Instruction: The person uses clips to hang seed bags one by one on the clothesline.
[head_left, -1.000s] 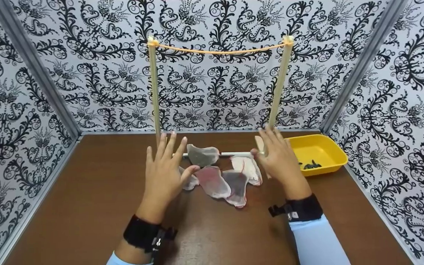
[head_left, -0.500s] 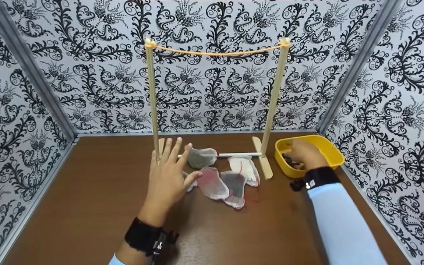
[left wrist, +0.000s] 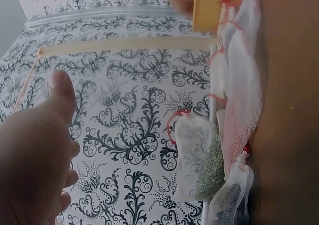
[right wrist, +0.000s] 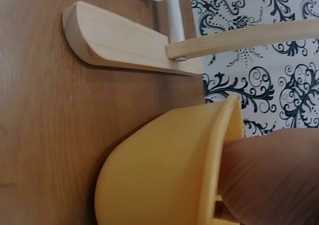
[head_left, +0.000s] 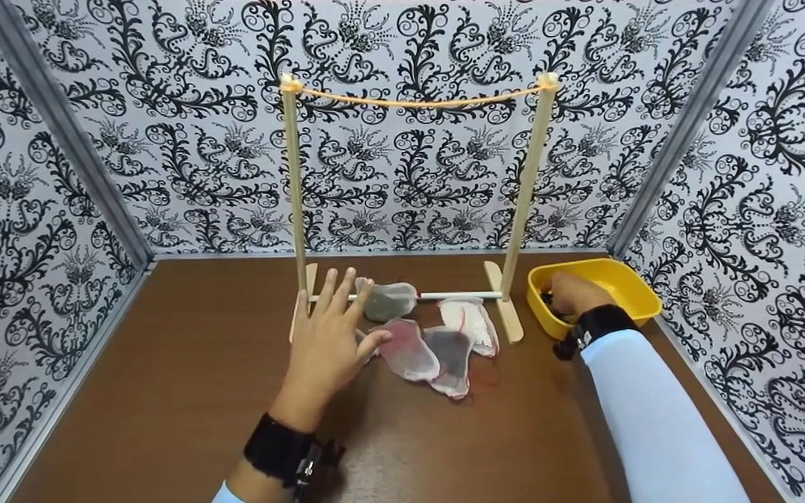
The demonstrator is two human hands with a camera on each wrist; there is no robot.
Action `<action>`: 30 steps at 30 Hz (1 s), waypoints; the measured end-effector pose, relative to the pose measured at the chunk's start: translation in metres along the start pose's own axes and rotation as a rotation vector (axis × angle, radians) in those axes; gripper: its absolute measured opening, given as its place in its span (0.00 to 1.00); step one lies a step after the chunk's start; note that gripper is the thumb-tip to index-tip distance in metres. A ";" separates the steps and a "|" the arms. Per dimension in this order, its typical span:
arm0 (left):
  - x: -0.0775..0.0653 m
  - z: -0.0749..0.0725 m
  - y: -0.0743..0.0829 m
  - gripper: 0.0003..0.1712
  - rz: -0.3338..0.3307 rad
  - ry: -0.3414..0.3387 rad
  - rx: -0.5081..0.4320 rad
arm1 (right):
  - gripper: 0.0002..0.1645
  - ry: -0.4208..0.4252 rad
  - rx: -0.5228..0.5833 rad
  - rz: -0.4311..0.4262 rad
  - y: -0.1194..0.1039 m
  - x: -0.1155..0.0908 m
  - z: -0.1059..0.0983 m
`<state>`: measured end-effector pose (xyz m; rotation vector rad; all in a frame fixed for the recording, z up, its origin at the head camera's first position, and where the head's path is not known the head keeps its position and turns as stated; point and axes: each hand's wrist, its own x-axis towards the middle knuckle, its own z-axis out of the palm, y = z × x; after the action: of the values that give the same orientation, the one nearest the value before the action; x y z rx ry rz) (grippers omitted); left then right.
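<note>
My left hand [head_left: 329, 342] hovers over the table's left-centre, fingers spread and nothing held. Beyond and beside it lie several small white mesh drawstring bags: one with green grains [head_left: 388, 304], a pinkish one [head_left: 408, 353], a dark one [head_left: 450, 360] and one with white contents [head_left: 469, 325]. In the left wrist view the bag with green grains [left wrist: 207, 170] shows its red cord. My right hand [head_left: 577, 297] reaches down into a yellow plastic tub [head_left: 629, 286] among small dark pieces [head_left: 549, 302]. The tub's wall hides its fingers in the right wrist view.
Behind the bags stands a wooden frame with two upright posts [head_left: 528, 175], flat wooden feet [head_left: 507, 314] and a white bottom rod [head_left: 444, 295]. An orange cord [head_left: 416, 104] sags between the post tops. Patterned walls [head_left: 402, 175] enclose the brown table [head_left: 186, 391].
My right hand has moved from above the frame's right foot, rightward and down into the yellow tub. The left hand, still spread, has shifted slightly right and lower in view.
</note>
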<state>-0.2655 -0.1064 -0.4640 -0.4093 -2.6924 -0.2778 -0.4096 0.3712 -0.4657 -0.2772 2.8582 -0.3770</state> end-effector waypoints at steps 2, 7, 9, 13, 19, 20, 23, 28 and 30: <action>0.000 0.001 0.000 0.54 -0.004 -0.007 -0.007 | 0.18 0.010 -0.005 -0.017 0.002 0.001 0.002; 0.001 -0.001 -0.001 0.49 -0.016 0.033 -0.019 | 0.11 0.014 0.014 -0.029 0.002 0.000 0.001; 0.002 -0.003 -0.003 0.45 -0.028 0.052 -0.010 | 0.07 0.017 0.022 -0.023 0.001 -0.002 -0.001; 0.002 -0.007 -0.009 0.41 -0.061 0.055 0.023 | 0.08 0.054 0.027 -0.009 0.003 -0.005 -0.006; 0.004 -0.016 -0.030 0.36 -0.103 0.055 0.003 | 0.19 0.119 0.051 0.024 0.004 -0.016 -0.023; 0.004 -0.019 -0.035 0.36 -0.114 0.052 -0.002 | 0.20 0.138 0.061 0.033 0.003 -0.019 -0.026; 0.004 -0.026 -0.049 0.34 -0.148 0.037 -0.014 | 0.22 0.207 0.090 0.031 -0.002 -0.028 -0.037; 0.002 -0.036 -0.069 0.31 -0.192 0.043 -0.044 | 0.30 0.305 0.189 -0.001 -0.039 -0.046 -0.048; 0.001 -0.039 -0.073 0.29 -0.195 0.070 -0.058 | 0.31 0.316 0.252 -0.019 -0.063 -0.052 -0.048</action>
<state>-0.2760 -0.1842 -0.4383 -0.1496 -2.6625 -0.4183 -0.3630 0.3334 -0.3921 -0.2121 3.0667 -0.8454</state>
